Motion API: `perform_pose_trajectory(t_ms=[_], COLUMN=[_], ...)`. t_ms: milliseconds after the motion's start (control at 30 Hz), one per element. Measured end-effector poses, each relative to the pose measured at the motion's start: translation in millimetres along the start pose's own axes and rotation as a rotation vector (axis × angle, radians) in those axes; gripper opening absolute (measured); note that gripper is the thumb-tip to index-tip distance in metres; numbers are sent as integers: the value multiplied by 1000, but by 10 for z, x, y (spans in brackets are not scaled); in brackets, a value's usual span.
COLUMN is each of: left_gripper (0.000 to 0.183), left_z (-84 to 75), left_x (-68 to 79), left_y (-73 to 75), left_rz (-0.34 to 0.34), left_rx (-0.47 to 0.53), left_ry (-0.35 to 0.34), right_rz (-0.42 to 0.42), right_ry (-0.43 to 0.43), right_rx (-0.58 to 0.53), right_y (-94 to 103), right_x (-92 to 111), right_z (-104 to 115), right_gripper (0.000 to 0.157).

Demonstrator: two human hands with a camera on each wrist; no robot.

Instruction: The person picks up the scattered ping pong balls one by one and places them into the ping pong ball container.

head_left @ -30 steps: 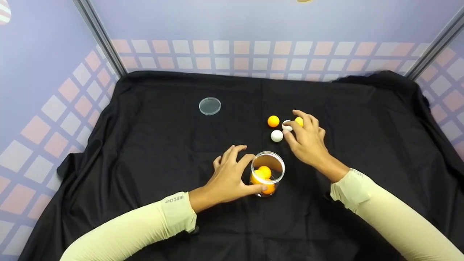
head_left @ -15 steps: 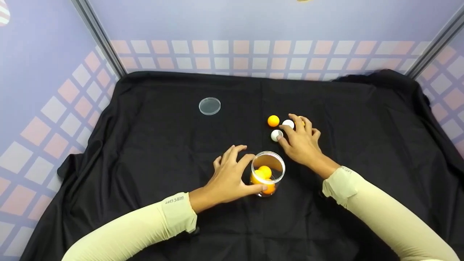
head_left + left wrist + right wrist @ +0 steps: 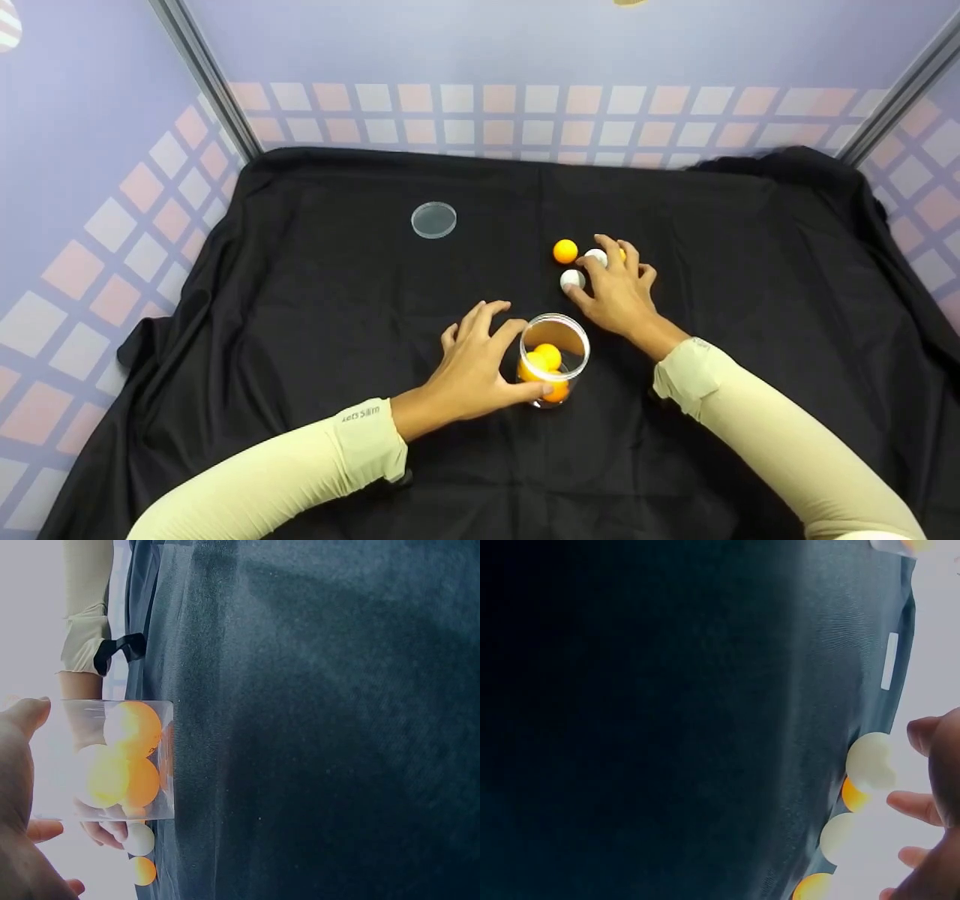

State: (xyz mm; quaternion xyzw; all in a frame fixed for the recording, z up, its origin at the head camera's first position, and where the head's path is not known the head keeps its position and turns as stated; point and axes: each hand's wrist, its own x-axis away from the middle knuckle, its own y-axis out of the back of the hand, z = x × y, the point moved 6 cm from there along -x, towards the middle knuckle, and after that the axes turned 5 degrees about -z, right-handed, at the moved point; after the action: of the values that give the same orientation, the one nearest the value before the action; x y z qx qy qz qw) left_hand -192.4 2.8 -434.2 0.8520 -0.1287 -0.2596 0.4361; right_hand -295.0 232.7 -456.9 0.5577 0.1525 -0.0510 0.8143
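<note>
A clear open-topped jar [image 3: 576,339] with several orange balls [image 3: 547,357] inside stands on the black cloth. My left hand [image 3: 472,375] holds the jar from its left side, thumb at the front wall and index finger at the rim. Beyond the jar, my right hand [image 3: 619,296] reaches over a small group of balls with its fingers spread. Its thumb tip is right at the nearer white ball [image 3: 572,280]; the index finger overlaps a second white ball [image 3: 597,256]. In the right wrist view, a gap shows between thumb and index finger beside the white ball [image 3: 870,762].
An orange ball [image 3: 565,251] lies left of the white ones; another orange ball [image 3: 622,256] is partly hidden behind the right fingers. A round clear lid [image 3: 433,220] lies farther back on the left. Patterned panels [image 3: 480,45] stand behind the black cloth [image 3: 337,270].
My right hand has moved left and toward me, from the rear white ball to the nearer white one. The left hand and the jar have stayed put.
</note>
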Motion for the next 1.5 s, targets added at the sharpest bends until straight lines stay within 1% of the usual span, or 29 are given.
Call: perform_pose_trajectory(t_ms=[433, 833, 1200, 1500], left_gripper=[76, 76, 77, 77], left_z=[7, 2, 5, 4], left_x=[5, -4, -7, -9], left_y=[-6, -3, -9, -11], left_rz=[15, -7, 3, 18], left_rx=[16, 8, 10, 4], left_ry=[6, 2, 6, 17], right_rz=[-1, 0, 13, 8], right_ry=[-12, -19, -14, -7], right_rx=[11, 14, 7, 4], right_y=[-45, -61, -72, -74], right_x=[-28, -44, -43, -35], right_z=[-33, -49, -61, -54], right_gripper=[48, 47, 39, 37])
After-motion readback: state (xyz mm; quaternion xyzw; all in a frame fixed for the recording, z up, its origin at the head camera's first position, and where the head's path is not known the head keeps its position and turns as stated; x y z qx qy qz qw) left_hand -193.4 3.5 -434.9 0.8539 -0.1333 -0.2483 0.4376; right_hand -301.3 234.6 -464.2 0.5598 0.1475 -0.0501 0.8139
